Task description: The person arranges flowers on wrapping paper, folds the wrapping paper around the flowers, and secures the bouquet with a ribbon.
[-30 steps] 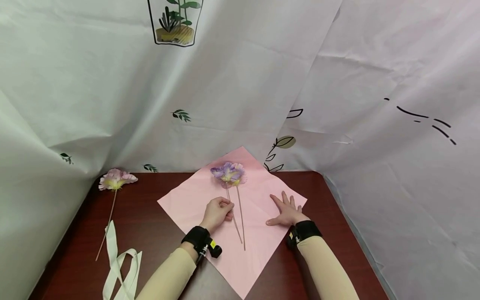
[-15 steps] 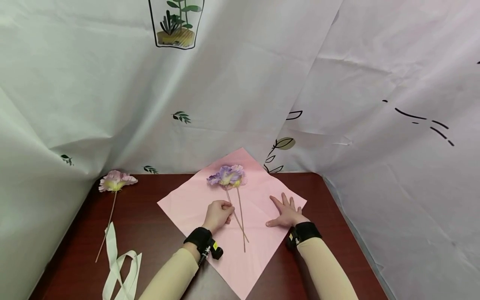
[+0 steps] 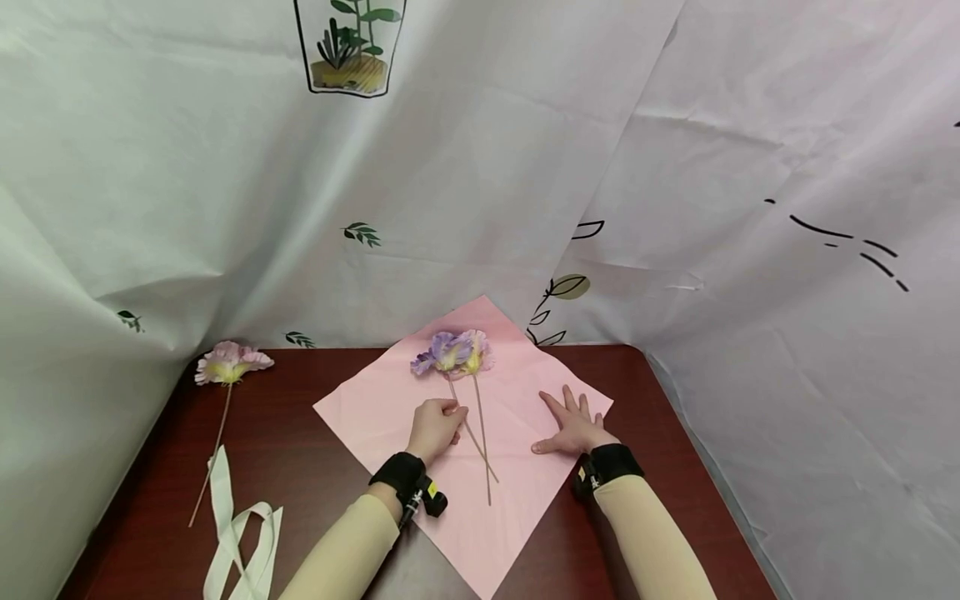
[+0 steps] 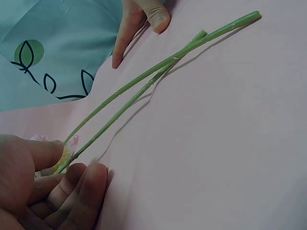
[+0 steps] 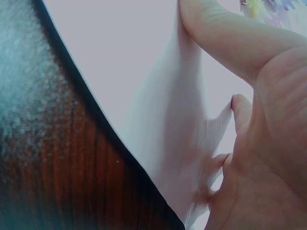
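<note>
My left hand point(image 3: 435, 431) pinches the stem of a purple flower point(image 3: 442, 354) between thumb and fingers. A second flower point(image 3: 476, 350), pink with a yellow base, lies beside it on a pink sheet of wrapping paper point(image 3: 375, 408). The two blooms overlap, and their stems cross near the lower ends; in the left wrist view the green stems point(image 4: 129, 103) run out from the fingers. My right hand point(image 3: 573, 423) rests with spread fingers on the right part of the paper. In the right wrist view its fingertips touch the paper point(image 5: 144, 110).
Another pink flower point(image 3: 231, 362) lies at the left of the dark red table point(image 3: 300, 417). A white ribbon point(image 3: 225, 508), looped over itself, sits below it and overlaps its stem. Printed white cloth point(image 3: 465, 167) hangs behind and along both sides.
The purple flower's bloom has shifted slightly left and its stem end right, so its stem now crosses the other one. My right hand has stayed in place.
</note>
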Demonstrator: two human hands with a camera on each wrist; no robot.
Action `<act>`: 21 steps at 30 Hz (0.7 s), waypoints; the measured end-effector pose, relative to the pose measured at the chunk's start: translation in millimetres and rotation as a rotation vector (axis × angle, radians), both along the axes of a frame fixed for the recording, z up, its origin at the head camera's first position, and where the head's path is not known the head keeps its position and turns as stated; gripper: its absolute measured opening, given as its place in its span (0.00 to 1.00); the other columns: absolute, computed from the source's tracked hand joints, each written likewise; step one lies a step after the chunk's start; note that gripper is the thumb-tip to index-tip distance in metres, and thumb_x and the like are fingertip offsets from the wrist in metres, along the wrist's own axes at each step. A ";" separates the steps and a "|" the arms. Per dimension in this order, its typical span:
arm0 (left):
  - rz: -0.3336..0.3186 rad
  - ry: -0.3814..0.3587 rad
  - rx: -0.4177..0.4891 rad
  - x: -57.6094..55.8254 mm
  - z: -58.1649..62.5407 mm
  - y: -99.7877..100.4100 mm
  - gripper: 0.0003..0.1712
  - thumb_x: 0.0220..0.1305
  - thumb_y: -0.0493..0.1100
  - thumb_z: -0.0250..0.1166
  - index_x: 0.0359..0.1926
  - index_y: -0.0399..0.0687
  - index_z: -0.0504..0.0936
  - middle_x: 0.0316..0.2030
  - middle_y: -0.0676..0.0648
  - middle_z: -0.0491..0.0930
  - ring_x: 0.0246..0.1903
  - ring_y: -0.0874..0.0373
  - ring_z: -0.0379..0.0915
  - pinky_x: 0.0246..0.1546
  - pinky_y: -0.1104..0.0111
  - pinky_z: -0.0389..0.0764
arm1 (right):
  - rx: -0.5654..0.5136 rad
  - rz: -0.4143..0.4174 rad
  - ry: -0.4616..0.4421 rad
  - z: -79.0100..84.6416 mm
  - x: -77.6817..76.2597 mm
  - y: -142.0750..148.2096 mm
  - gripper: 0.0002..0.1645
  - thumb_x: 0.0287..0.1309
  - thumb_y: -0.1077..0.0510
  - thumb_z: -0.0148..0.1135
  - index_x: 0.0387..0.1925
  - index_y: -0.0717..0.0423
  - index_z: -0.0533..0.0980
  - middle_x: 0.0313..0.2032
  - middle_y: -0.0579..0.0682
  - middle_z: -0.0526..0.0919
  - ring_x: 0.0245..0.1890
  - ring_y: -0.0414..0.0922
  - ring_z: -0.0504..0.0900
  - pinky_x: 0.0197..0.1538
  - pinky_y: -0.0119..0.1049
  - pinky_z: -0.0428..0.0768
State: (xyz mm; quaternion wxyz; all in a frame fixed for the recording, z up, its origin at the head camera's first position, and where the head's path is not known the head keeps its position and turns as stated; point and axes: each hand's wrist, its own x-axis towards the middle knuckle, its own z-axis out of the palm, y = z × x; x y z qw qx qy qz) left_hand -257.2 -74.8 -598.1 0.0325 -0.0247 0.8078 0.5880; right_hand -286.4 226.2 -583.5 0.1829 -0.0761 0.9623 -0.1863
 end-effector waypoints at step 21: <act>0.030 0.076 -0.070 -5.3 -4.2 5.8 0.30 0.66 0.41 0.67 0.66 0.31 0.74 0.19 0.53 0.80 0.11 0.62 0.74 0.16 0.70 0.74 | 0.027 0.010 0.008 -3.2 -2.6 1.4 0.70 0.37 0.25 0.76 0.79 0.38 0.54 0.79 0.64 0.35 0.76 0.73 0.31 0.64 0.80 0.37</act>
